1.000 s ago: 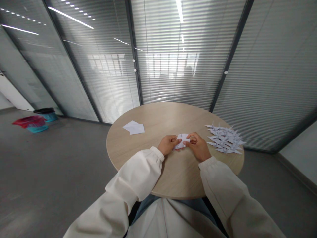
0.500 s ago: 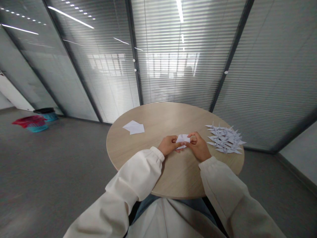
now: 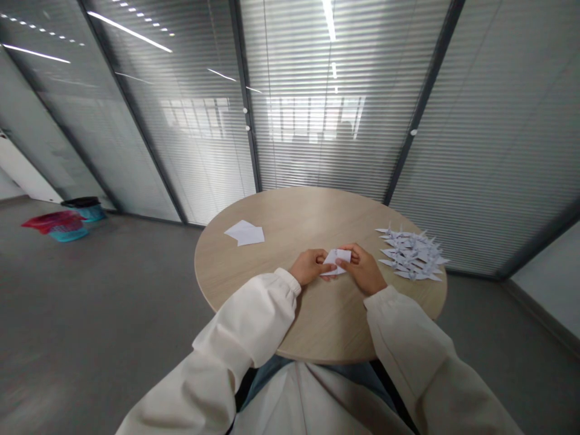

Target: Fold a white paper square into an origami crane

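My left hand [image 3: 309, 266] and right hand [image 3: 365, 270] were together, both pinching the small white paper [image 3: 336, 261] over the round table [image 3: 290, 326]; it had folded narrower than a second before, with folded cranes [image 3: 412, 254] at 3 o'clock and spare sheets [image 3: 245, 232] at 10

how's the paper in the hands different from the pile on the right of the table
The held paper is one compact piece pinched between the left hand and right hand; the pile is many pieces lying untouched on the table. The pile's pieces have pointed tips; the held paper looks blunt. Both are white paper.
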Demonstrator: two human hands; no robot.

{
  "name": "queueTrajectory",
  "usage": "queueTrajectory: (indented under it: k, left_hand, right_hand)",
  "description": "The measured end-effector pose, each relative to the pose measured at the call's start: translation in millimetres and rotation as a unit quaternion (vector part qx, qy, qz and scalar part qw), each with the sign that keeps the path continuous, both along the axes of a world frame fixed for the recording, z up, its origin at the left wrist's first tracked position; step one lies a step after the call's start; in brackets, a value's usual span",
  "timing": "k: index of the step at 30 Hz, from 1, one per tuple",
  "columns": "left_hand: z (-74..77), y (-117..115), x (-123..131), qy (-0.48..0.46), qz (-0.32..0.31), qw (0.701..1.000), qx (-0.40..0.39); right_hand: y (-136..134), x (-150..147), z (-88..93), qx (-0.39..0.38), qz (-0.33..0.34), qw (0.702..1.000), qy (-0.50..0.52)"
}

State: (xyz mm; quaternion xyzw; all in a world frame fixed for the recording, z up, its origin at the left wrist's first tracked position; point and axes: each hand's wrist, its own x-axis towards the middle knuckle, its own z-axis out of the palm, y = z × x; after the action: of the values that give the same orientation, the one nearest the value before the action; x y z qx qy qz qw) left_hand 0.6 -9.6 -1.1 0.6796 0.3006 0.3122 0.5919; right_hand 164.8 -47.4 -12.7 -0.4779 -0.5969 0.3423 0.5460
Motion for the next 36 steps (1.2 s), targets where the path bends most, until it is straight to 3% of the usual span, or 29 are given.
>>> queueTrajectory:
  k: [7,11,15,24,36]
  left_hand:
    - [-3.7,5,2,-0.03,0.011,0.999,0.009]
    - [3.2,5,1,-0.037,0.087,0.994,0.051]
    - [12.2,4,0,-0.084,0.147,0.984,0.06]
    - [9.4,7,2,-0.16,0.1,0.982,-0.002]
    - [13.4,5,1,-0.151,0.112,0.982,-0.018]
  right_hand:
    - [1,1,1.7,0.022,-0.047,0.998,0.031]
    - [1,2,2.8,0.031,-0.073,0.996,0.027]
    - [0,1,2.7,0.024,-0.041,0.998,0.03]
    - [-4,0,4.5,-0.032,0.022,0.999,-0.033]
    - [-8,0,9.0,-0.005,-0.009,0.991,-0.132]
